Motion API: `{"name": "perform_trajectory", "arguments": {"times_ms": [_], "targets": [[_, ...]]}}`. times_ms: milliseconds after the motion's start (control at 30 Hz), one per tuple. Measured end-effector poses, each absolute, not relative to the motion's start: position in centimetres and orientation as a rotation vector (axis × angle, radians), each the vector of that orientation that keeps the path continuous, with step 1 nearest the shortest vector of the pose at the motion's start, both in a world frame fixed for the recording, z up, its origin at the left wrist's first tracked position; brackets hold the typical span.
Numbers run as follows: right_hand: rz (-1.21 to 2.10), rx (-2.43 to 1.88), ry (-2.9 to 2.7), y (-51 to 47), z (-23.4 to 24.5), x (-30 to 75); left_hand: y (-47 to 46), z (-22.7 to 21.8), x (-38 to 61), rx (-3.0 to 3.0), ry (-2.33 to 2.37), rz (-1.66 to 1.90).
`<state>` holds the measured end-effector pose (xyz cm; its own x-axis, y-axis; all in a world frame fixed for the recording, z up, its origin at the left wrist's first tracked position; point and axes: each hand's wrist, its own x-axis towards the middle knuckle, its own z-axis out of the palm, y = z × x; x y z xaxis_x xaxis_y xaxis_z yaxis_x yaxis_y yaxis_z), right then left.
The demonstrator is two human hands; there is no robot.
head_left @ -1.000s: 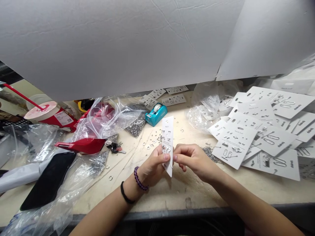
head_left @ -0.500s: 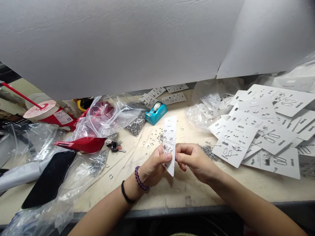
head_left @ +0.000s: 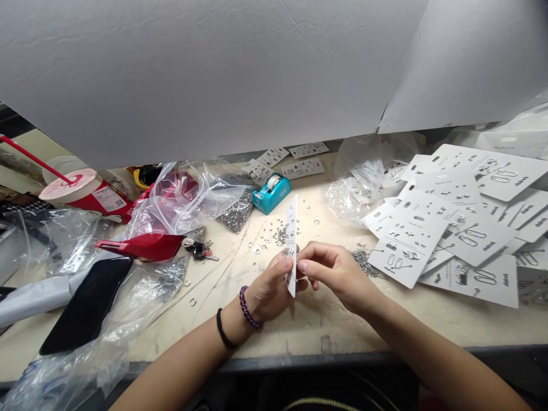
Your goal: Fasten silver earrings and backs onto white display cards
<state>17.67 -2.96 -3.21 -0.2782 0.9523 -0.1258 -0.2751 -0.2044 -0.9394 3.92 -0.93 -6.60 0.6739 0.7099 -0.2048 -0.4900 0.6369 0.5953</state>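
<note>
Our left hand (head_left: 269, 295) has its thumb and fingers closed on the lower part of a narrow white display card (head_left: 291, 245), holding it upright and turned almost edge-on to us, above the middle of the cream workbench (head_left: 325, 328). A small silver piece (head_left: 287, 252) shows at the card's face, just above our left thumb. Our right hand (head_left: 335, 275) is just beside the card, its fingertips (head_left: 303, 266) curled and pinched close against the card's right side; we cannot tell whether they hold anything. A purple beaded bracelet (head_left: 247, 308) and a black wristband (head_left: 223, 329) circle our left wrist. Loose silver rings (head_left: 265, 242) lie scattered on the bench beyond our hands, and a small heap of silver pieces (head_left: 363, 264) lies to the right of our right hand. Further right, printed white cards (head_left: 445, 222) lie overlapping in a loose spread. Beyond the card we hold are a teal tape dispenser (head_left: 271, 193) and a clear bag of silver pieces (head_left: 233, 212). To the left are keys (head_left: 197, 249), a red plastic scoop (head_left: 141, 246), a black phone (head_left: 85, 305) and a red cup with a straw (head_left: 81, 191).
</note>
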Motion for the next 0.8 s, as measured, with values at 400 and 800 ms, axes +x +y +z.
{"name": "perform_trajectory", "arguments": {"times_ms": [400, 800], "targets": [[1.322, -1.112, -1.223, -3.6, -3.2, 17.4, -1.1, -6.3, 3.9, 0.431, 0.521, 0.773], [1.289, -1.109, -1.281, -4.3, -3.6, 16.2, -1.6, -6.7, 4.6, 0.557, 0.563, 0.838]]}}
